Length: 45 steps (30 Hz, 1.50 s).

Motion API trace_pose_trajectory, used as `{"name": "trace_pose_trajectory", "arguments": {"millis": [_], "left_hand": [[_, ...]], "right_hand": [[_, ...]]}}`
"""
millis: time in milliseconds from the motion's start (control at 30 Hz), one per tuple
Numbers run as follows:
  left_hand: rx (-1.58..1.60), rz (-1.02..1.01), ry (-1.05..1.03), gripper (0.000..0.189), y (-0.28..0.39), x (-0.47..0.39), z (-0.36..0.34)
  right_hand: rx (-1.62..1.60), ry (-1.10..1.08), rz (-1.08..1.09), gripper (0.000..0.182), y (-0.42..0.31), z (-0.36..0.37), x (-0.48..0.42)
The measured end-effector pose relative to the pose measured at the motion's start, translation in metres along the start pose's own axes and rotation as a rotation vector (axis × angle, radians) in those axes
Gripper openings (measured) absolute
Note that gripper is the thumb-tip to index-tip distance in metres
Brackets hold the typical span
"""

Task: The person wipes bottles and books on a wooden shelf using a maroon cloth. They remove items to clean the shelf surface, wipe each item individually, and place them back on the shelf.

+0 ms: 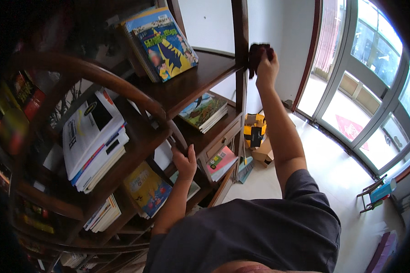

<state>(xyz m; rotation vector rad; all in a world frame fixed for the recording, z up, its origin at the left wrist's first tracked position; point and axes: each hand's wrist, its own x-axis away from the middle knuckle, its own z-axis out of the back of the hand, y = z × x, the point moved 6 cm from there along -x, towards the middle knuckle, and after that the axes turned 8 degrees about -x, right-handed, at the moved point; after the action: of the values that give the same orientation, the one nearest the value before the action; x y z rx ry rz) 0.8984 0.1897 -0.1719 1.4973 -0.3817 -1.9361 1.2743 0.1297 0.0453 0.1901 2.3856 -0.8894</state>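
Observation:
A dark red cloth [258, 58] is gripped in my right hand [268, 68], against the outer side of the dark wooden bookshelf's upright post [240, 41]. Lower and to the left, my left hand [185, 162] rests at the curved wooden rail [178, 136] of the shelf; part of its fingers is hidden behind the wood. Illustrated children's books [170, 47] stand tilted on the upper shelf board, left of the cloth. More picture books [205, 111] lie stacked on the board below, above a small drawer [223, 138].
Stacked papers and books [95, 143] fill the left shelf. On the floor beyond the bookshelf are a yellow and black box [255, 131], a cardboard box [263, 152] and a broom head [246, 170]. Glass doors [358, 78] and a small chair [375, 192] stand at the right.

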Motion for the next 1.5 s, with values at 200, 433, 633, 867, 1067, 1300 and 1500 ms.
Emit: {"name": "trace_pose_trajectory", "arguments": {"millis": [200, 433, 633, 867, 1067, 1300, 1500], "left_hand": [[-0.059, 0.009, 0.047, 0.043, -0.012, 0.005, 0.005], [-0.075, -0.029, 0.109, 0.034, -0.003, 0.006, 0.002], [-0.053, -0.018, 0.045, 0.038, -0.007, 0.005, 0.001], [0.018, 0.005, 0.020, 0.048, -0.012, 0.005, -0.002], [-0.010, -0.100, 0.053, 0.030, 0.011, 0.000, 0.003], [-0.005, -0.032, 0.072, 0.042, -0.011, 0.005, 0.000], [-0.048, -0.106, 0.087, 0.035, -0.005, 0.003, 0.000]], "right_hand": [[-0.001, -0.389, 0.466, 0.043, -0.122, -0.156, -0.084], [0.176, -0.406, 0.462, 0.062, -0.064, -0.161, -0.085], [0.513, -0.377, 0.583, 0.074, -0.021, -0.107, -0.037], [0.319, -0.339, 0.321, 0.045, 0.050, -0.024, 0.018], [0.593, -0.353, 0.010, 0.032, 0.135, 0.083, 0.105], [0.713, -0.363, -0.496, 0.030, 0.203, 0.208, 0.248], [0.686, -0.223, -0.169, 0.041, 0.152, 0.164, 0.280]]}}
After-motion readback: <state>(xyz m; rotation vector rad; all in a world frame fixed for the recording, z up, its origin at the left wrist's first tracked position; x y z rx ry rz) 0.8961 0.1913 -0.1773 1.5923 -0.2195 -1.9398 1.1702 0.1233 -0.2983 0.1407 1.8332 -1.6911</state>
